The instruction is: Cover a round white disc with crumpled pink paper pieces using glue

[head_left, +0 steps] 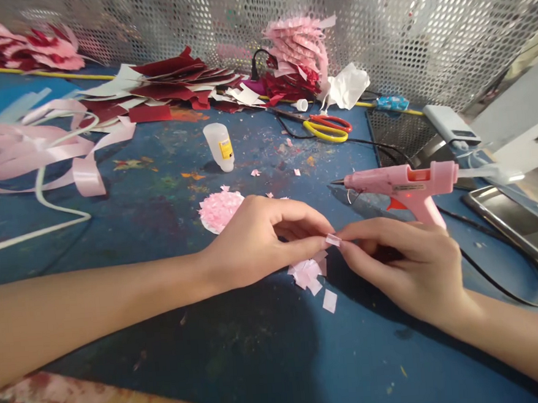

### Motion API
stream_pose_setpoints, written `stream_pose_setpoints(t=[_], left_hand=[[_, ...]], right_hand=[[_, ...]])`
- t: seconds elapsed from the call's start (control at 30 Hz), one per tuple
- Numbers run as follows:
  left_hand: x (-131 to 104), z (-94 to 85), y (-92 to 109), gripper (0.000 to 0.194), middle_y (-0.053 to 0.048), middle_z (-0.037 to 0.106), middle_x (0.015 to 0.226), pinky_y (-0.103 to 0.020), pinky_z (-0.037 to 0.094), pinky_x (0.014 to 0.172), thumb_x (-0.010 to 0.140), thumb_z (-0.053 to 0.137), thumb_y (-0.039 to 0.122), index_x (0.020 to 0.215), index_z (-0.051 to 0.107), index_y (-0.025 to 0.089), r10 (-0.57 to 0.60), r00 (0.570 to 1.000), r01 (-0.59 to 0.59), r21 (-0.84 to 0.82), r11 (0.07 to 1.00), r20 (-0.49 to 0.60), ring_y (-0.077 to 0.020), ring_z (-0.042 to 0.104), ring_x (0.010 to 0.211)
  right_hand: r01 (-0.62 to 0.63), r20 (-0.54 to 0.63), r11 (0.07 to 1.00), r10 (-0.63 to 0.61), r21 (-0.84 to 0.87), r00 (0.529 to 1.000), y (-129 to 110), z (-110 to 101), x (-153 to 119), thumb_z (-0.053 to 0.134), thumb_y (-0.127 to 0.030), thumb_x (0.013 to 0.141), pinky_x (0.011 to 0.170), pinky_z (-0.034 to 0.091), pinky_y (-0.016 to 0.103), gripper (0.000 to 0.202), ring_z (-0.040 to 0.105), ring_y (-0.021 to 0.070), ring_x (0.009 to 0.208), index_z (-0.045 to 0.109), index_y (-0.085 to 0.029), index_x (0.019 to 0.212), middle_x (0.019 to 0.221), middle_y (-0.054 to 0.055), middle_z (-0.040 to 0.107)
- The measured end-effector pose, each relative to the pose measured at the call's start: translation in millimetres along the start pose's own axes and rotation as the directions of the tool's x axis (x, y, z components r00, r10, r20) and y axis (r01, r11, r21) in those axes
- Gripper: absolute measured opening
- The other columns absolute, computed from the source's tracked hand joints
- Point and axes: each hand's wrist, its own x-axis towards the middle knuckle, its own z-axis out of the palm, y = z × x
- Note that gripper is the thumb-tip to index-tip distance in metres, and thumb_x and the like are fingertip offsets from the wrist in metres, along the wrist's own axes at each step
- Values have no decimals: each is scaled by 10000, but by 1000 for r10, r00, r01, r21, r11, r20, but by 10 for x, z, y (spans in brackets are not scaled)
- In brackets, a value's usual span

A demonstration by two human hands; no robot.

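Observation:
A small pink paper piece [333, 240] is pinched between the fingertips of my left hand [271, 235] and my right hand [407, 265], which meet over the blue table. Just below them lies a small heap of pale pink paper squares [306, 275], with one square [330, 301] apart from it. A round piece covered in ruffled pink bits [220, 210] sits behind my left hand, partly hidden by it. Behind my right hand is a pink glue gun [401, 183], its nozzle pointing left.
A small bottle [220, 146] with a yellow label leans at mid-table. Scissors [326, 128], dark red sheets [173, 82] and a white crumpled paper [347, 87] lie farther back. Pink ribbon [87, 174] spreads at left; a phone [519, 227] and black cable are at right.

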Motion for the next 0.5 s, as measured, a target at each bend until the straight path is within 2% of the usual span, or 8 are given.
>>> stream_pose_setpoints(t=[0.23, 0.5], left_hand=[[3, -14, -1, 111, -1, 731, 770, -173, 530, 633, 750, 656, 251, 816, 730, 200, 50, 999, -50, 56, 997, -6, -128, 670, 689], [18, -19, 2, 115, -3, 733, 780, -166, 532, 606, 741, 669, 229, 839, 723, 203, -5, 999, 7, -74, 997, 35, -133, 683, 703]], right_hand=[[19, 0, 1000, -19, -15, 1000, -3, -5, 11, 606, -171, 800, 363, 343, 182, 87, 431, 49, 376, 651, -232, 757, 461, -78, 521], [29, -34, 999, -31, -46, 999, 22, -9, -11, 624, -190, 800, 384, 377, 202, 77, 478, 64, 399, 660, -256, 790, 533, -64, 598]])
